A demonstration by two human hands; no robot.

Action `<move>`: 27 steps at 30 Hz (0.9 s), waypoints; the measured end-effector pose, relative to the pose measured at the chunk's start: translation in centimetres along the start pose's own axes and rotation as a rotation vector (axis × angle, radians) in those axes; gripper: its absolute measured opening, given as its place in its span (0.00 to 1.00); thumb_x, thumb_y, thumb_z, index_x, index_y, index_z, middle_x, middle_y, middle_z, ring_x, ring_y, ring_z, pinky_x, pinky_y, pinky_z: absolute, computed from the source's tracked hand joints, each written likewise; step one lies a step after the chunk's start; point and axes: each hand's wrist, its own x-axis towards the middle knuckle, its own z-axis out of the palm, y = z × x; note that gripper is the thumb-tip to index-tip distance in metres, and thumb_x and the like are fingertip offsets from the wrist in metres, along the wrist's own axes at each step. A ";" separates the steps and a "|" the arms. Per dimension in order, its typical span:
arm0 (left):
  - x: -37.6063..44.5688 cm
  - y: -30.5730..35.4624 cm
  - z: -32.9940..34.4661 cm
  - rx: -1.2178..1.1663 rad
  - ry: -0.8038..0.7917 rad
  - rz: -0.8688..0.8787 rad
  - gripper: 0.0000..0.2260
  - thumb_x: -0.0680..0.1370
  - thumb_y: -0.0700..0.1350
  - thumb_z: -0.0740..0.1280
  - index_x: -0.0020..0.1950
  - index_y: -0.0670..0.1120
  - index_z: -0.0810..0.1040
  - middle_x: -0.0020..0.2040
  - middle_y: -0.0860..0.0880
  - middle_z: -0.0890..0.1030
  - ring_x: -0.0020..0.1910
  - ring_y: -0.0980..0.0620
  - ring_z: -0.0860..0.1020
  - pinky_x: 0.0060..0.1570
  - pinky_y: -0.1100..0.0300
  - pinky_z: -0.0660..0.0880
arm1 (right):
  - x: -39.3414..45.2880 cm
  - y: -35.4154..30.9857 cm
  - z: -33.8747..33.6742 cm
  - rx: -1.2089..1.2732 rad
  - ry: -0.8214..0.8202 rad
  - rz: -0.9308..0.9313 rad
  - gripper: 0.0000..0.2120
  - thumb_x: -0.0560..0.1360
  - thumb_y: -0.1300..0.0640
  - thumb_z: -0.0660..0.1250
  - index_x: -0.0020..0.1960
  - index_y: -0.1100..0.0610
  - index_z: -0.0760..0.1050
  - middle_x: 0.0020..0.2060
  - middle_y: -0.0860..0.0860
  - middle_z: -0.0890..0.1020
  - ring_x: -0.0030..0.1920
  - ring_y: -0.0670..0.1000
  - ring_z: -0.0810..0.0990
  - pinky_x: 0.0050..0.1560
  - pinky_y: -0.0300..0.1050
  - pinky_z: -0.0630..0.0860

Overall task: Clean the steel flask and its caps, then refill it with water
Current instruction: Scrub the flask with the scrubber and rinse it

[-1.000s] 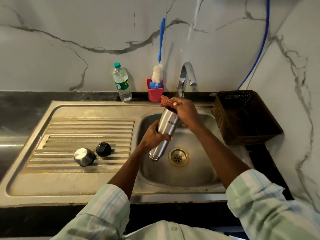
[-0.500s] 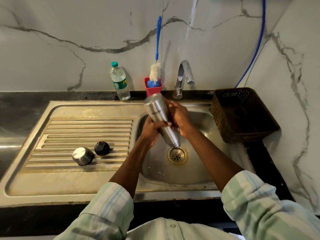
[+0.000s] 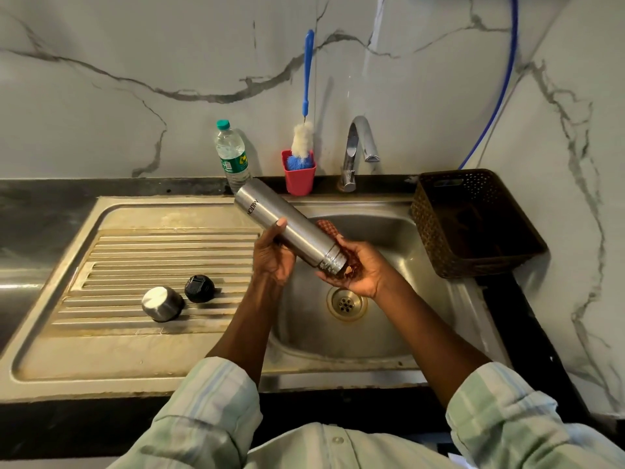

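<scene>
The steel flask (image 3: 287,225) is held slanted above the sink basin (image 3: 389,231), base up toward the left, threaded mouth down toward the right. My left hand (image 3: 272,255) grips its middle from below. My right hand (image 3: 358,269) cups the mouth end and holds a red-brown scrub cloth (image 3: 326,228) against the flask. On the ribbed drainboard (image 3: 152,252) to the left lie the steel cap (image 3: 162,303) and the black inner cap (image 3: 199,288), side by side.
Behind the sink stand a plastic water bottle (image 3: 232,157), a red cup (image 3: 299,177) with a blue-handled bottle brush (image 3: 306,96), and the tap (image 3: 358,150). A dark woven basket (image 3: 473,221) sits right of the basin. The drain (image 3: 346,302) lies below my hands.
The flask went from mouth-up to mouth-down, base now tilted up left. My right hand moved from the top end to the lower mouth end with the cloth.
</scene>
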 end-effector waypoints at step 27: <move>0.6 -1.3 2.3 -0.094 0.181 -0.071 0.36 0.67 0.44 0.77 0.71 0.38 0.67 0.59 0.36 0.76 0.62 0.37 0.76 0.63 0.36 0.73 | -0.9 -0.1 1.6 0.064 -0.092 -0.156 0.23 0.74 0.50 0.72 0.66 0.57 0.75 0.60 0.60 0.80 0.58 0.59 0.80 0.45 0.51 0.83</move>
